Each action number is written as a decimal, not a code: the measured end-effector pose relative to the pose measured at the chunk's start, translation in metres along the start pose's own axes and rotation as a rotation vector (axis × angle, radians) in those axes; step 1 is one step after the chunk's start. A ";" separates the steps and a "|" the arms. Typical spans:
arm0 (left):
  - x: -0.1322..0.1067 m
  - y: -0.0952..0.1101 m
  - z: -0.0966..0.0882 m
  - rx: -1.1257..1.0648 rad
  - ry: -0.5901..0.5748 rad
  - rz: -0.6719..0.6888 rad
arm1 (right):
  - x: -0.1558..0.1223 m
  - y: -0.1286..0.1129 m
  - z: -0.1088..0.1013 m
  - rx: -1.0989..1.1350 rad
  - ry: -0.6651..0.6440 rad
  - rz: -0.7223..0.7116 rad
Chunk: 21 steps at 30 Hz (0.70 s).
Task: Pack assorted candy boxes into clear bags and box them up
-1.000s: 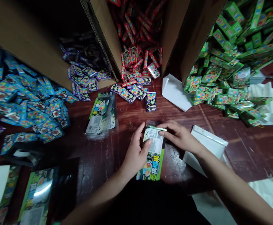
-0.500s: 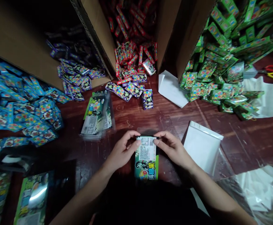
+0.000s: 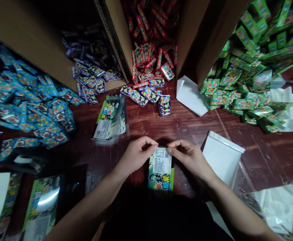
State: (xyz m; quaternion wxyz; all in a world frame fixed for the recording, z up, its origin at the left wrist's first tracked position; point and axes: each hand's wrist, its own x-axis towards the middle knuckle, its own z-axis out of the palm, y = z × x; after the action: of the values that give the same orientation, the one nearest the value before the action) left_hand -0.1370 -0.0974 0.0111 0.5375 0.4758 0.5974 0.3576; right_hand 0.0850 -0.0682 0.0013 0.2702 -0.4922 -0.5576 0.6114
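Note:
A green printed packet (image 3: 161, 170) with a white barcode label lies in front of me, its top edge facing away. My left hand (image 3: 140, 154) is closed, thumb and forefinger pinched at the top edge near its left-middle. At the top right corner, my right hand (image 3: 188, 155) pinches the same edge. Whether the fingers grip the packet itself or a thin clear flap on it is too small to tell. Beyond my left hand lies a stack of similar packets (image 3: 108, 122) in clear sleeves.
Cardboard boxes (image 3: 191, 33) spill small red boxes (image 3: 149, 63), purple boxes (image 3: 93, 75) and green boxes (image 3: 237, 83) onto the table. Blue packs (image 3: 41, 107) are heaped at left, near a black tape dispenser (image 3: 23, 160). White sheets (image 3: 220, 157) lie at right, beside a clear bag of white strips (image 3: 279, 207).
My left fingers have slid inward along the packet's top edge, closer to my right fingers. The whole view has shifted, so things appear slightly further right.

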 end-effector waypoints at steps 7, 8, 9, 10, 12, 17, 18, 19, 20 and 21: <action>0.014 0.007 -0.004 -0.002 -0.114 -0.094 | 0.006 -0.010 -0.010 0.163 -0.038 0.172; 0.015 0.007 -0.004 0.007 -0.136 -0.089 | 0.005 -0.009 -0.013 0.158 -0.047 0.170; 0.015 0.006 -0.005 0.013 -0.161 -0.076 | 0.003 -0.007 -0.016 0.154 -0.053 0.164; 0.014 0.005 -0.005 0.015 -0.185 -0.053 | 0.000 -0.005 -0.018 0.156 -0.056 0.155; 0.015 0.002 -0.004 0.022 -0.211 -0.001 | -0.006 0.000 -0.020 0.165 -0.065 0.115; 0.032 -0.005 0.007 0.136 -0.235 0.056 | -0.013 0.006 -0.040 -0.023 -0.032 -0.198; 0.038 -0.003 0.012 0.146 -0.256 0.064 | -0.013 0.006 -0.053 -0.097 0.014 -0.258; 0.044 0.000 0.019 0.149 -0.288 0.077 | -0.013 0.006 -0.069 -0.180 0.081 -0.305; 0.051 0.005 0.028 0.146 -0.327 0.094 | -0.012 0.007 -0.089 -0.274 0.162 -0.337; 0.057 0.012 0.039 0.144 -0.371 0.119 | -0.010 0.008 -0.110 -0.382 0.245 -0.352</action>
State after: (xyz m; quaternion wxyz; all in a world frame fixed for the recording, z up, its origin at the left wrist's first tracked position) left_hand -0.0951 -0.0432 -0.0016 0.5810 0.6050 0.4829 0.2512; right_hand 0.1900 -0.0335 0.0083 0.3402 -0.5000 -0.7027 0.3749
